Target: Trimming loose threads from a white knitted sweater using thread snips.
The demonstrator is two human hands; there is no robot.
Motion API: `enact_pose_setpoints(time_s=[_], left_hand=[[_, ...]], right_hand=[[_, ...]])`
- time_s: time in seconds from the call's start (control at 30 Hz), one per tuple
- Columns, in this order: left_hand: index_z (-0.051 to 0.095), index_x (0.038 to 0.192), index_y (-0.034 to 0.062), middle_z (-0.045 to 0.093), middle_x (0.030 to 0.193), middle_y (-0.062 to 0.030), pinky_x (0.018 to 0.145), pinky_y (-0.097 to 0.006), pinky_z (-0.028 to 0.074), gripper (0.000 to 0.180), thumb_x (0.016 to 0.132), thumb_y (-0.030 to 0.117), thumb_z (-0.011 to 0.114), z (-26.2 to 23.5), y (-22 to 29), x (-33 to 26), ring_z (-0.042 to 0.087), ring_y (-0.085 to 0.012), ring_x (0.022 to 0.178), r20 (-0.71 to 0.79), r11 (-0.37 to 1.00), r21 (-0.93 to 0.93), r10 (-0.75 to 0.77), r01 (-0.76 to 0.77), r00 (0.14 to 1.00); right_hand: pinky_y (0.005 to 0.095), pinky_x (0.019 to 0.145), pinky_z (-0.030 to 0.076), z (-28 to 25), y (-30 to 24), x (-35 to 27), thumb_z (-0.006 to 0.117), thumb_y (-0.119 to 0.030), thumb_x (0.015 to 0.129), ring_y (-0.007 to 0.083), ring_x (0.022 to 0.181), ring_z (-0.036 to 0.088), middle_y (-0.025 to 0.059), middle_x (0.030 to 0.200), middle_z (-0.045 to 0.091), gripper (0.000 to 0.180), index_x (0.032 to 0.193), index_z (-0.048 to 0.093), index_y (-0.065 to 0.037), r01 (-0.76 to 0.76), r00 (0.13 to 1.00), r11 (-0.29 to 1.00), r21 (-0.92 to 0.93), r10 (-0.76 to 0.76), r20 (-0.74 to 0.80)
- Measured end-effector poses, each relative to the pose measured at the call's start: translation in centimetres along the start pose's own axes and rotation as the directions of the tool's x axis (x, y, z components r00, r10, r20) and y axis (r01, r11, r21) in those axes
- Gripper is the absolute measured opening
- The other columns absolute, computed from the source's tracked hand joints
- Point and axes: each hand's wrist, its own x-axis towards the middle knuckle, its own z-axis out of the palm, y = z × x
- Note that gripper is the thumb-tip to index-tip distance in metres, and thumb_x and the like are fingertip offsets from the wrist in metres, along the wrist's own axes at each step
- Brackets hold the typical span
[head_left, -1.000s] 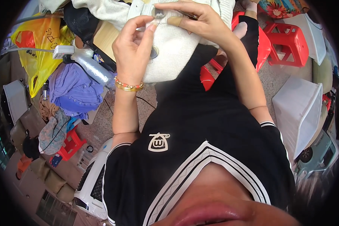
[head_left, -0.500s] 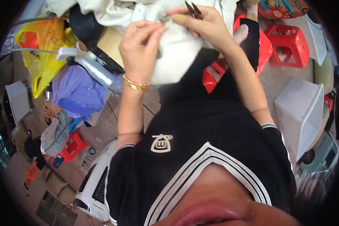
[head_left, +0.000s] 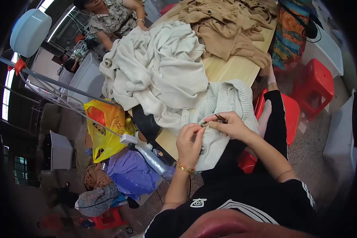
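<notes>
Sweater: cream knit sweater (head_left: 222,131) hangs off the wooden table (head_left: 226,69) edge, at 6 o'clock from the cream pile (head_left: 158,71).
Tan pile: tan sweaters (head_left: 226,27) at 12 o'clock look untouched.
Left hand: left hand (head_left: 189,144) pinches the knit, fingers closed on it.
Right hand: right hand (head_left: 231,126) grips small dark snips (head_left: 220,118) tight.
Progress: trimming looks mid-way on this one; the piles look still to do.

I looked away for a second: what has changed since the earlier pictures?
The head tipped up, so the table and piled sweaters now show. Both hands sit lower in view. The left hand still pinches the cream sweater; the right hand still holds small dark snips on it.
</notes>
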Motion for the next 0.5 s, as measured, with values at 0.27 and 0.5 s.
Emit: enact_pose_setpoints(time_s=[0.27,0.5], left_hand=[[0.059,0.089,-0.0014,0.061,0.094,-0.0168,0.082,-0.04,0.046,0.007,0.085,0.004,0.062,-0.7,-0.9,0.4,0.057,-0.0355,0.091,0.013,0.993,0.116,0.008,-0.009,1.0],[0.055,0.092,-0.0018,0.062,0.102,-0.0158,0.072,-0.033,0.051,0.006,0.089,0.003,0.057,0.1,-0.4,1.1,0.062,-0.0291,0.085,0.08,0.995,0.012,0.1,-0.102,0.992]], right_hand=[[0.0184,0.044,0.031,0.6,0.6,1.3,0.067,-0.019,0.089,-0.0001,0.048,0.041,-0.0087,0.062,0.052,0.023,0.109,0.071,-0.008,0.104,0.995,0.994,-0.011,-0.104,-0.001],[0.0177,0.051,0.037,-0.8,-1.5,0.6,0.067,-0.024,0.089,0.0017,0.059,0.048,-0.0035,0.078,0.061,0.027,0.109,0.07,-0.005,0.057,0.998,0.989,-0.134,-0.054,0.021]])
